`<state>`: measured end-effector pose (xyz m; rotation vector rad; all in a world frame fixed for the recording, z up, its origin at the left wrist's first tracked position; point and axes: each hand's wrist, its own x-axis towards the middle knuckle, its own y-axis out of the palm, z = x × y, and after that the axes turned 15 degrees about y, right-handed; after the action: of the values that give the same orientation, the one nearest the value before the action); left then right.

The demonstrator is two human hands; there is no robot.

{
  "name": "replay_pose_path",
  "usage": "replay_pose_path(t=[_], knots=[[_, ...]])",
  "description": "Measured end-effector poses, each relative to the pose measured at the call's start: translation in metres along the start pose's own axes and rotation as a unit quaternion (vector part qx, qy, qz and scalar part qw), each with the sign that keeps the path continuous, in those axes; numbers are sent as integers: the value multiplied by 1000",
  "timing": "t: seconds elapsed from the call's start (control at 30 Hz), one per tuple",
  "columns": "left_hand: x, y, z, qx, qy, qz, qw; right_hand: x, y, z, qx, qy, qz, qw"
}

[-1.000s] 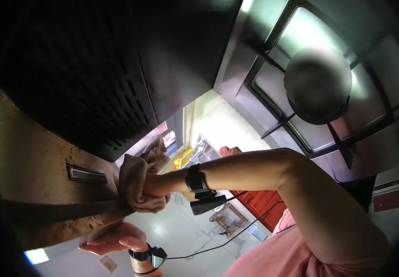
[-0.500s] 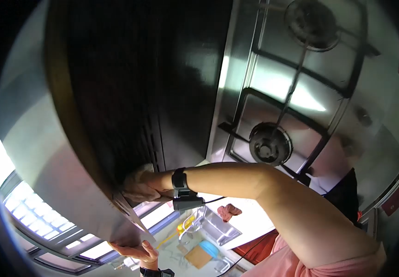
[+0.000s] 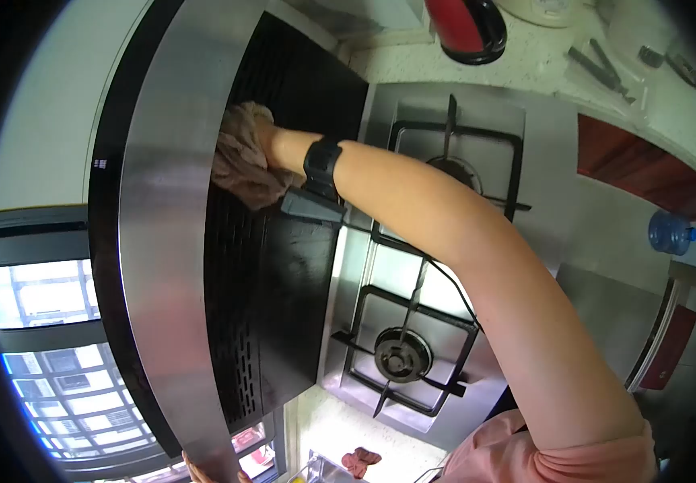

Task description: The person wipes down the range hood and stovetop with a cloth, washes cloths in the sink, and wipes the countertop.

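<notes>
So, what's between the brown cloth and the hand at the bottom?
In the head view, the black slotted panel and part of the steel band lie between the cloth and left hand.

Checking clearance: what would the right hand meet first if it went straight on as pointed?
Past the brown cloth it holds, the right hand would probably meet the steel hood band. Depth is unclear; the black panel could come first.

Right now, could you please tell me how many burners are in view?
2: the picture's lower burner, clear of the right arm, and the upper burner, partly behind it; more may be hidden.
</notes>
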<state>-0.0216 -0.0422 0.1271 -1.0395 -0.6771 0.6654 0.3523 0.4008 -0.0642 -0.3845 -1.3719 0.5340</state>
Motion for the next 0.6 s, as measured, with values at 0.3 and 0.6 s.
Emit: replay_pose_path(t=[0.3,0.6], knots=[[-13,-2,9,73,-6,30,997,20,54,-75,97,-166,246,950],[-22,10,29,21,58,-14,998,-5,49,-141,-186,-10,389,902]])
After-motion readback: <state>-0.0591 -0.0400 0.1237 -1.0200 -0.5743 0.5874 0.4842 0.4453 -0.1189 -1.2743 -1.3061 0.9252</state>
